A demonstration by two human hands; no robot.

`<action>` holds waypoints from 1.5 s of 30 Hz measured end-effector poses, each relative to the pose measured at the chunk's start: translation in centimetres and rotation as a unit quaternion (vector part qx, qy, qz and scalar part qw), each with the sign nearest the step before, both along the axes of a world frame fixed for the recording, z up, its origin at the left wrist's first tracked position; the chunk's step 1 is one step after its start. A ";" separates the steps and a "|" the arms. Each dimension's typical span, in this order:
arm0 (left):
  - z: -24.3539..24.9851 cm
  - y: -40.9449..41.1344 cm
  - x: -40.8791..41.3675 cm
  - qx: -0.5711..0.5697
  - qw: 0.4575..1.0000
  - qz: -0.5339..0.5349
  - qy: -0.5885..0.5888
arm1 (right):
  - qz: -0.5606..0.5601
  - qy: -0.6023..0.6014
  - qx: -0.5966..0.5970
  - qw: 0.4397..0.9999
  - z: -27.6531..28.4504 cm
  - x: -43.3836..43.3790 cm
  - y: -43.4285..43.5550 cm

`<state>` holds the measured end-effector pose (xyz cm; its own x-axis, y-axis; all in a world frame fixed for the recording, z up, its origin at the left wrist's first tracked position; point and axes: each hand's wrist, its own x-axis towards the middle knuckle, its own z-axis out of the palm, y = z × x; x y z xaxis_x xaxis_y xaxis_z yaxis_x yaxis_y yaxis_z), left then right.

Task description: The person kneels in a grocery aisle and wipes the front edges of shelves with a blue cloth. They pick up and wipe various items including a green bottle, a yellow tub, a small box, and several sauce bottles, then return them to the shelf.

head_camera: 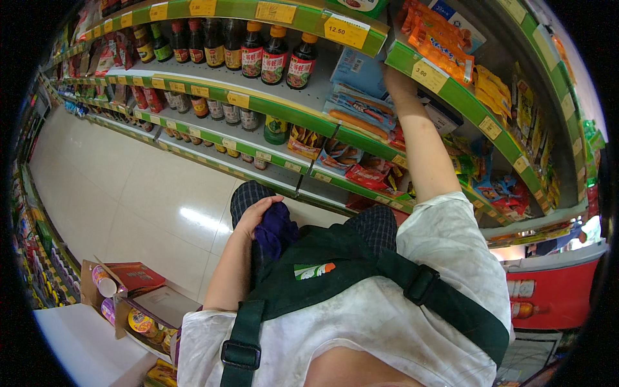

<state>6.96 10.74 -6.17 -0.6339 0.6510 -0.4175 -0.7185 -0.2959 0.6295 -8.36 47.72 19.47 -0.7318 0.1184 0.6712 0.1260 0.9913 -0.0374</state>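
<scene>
My left hand rests by my knee, wrapped around a bunched purple cloth. My right arm stretches up into the shelving, and my right hand reaches under the edge of an upper shelf. Its fingers are hidden there, so what they touch does not show. Nearest to that wrist are a light blue carton and blue packs of sausages on the shelf below. A dark box sits just right of the forearm.
Sauce bottles stand in a row left of the sausages. Orange snack bags lie on the upper right shelf. Behind my left arm, an opened cardboard box holds cup-shaped packages. Tiled floor runs along the shelves.
</scene>
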 end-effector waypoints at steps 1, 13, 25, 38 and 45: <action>0.0 -0.1 0.0 0.009 1.000 0.003 -0.006 | 0.012 0.019 -0.019 1.000 -0.1 -0.5 0.3; 0.3 -0.4 0.3 0.004 0.999 0.019 0.033 | 0.101 -0.006 0.143 0.985 -0.7 3.1 -8.8; -0.7 -0.6 0.4 0.037 0.998 0.039 0.018 | 0.155 -0.138 0.138 0.968 1.9 -3.2 -22.2; -1.3 -1.7 0.2 0.077 0.997 0.017 0.005 | 0.051 -0.141 0.194 0.969 1.0 -6.9 -21.9; -1.0 -1.5 0.2 0.077 0.997 0.010 0.009 | 0.046 -0.161 0.160 0.973 2.3 -7.0 -24.7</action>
<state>7.20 9.26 -7.21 -0.6542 0.6933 -0.3021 -0.7003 -0.4045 0.5882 -15.34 23.04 21.74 -0.9082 -0.1339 0.3965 -0.0091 0.9535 0.3013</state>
